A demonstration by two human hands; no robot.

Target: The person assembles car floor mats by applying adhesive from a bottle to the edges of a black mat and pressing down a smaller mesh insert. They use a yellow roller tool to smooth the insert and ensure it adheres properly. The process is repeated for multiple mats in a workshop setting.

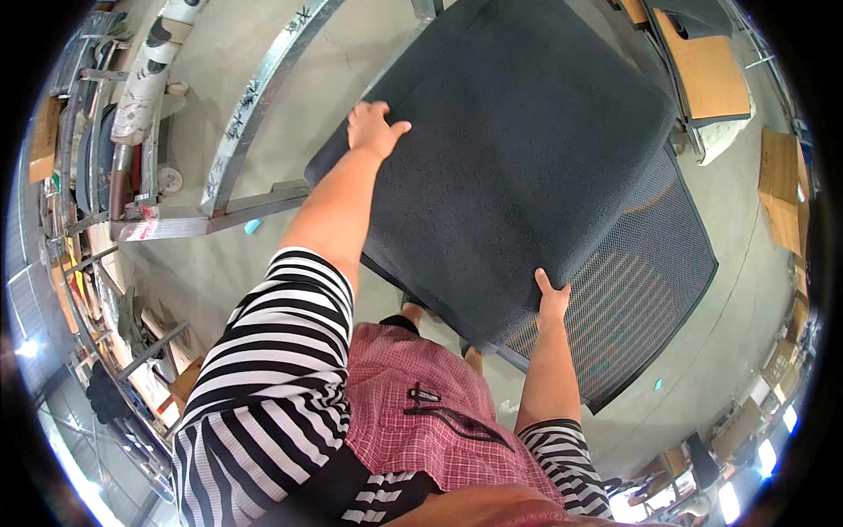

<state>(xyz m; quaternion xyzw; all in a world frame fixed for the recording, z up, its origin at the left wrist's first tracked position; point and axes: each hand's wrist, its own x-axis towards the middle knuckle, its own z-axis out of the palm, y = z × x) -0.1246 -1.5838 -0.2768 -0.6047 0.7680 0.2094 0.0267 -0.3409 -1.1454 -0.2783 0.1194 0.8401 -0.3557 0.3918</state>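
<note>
A big dark grey padded cushion (500,149), squarish with rounded edges, fills the middle of the view. At its left edge is my left hand (376,130), thumb resting on the top face and fingers curled toward the edge. My right hand (551,299) grips the near right edge, its thumb on top and the other fingers hidden underneath. Below the cushion, a black mesh panel (641,281) with a dark border sticks out to the right. Whether the cushion and the panel are joined cannot be seen.
A metal frame (255,105) with a curved-looking rail stands to the left, near a patterned roll (145,92). Crowded shelving lines the far left. At the upper right is a stand with a tan board (702,70); a cardboard box (780,189) sits beyond it.
</note>
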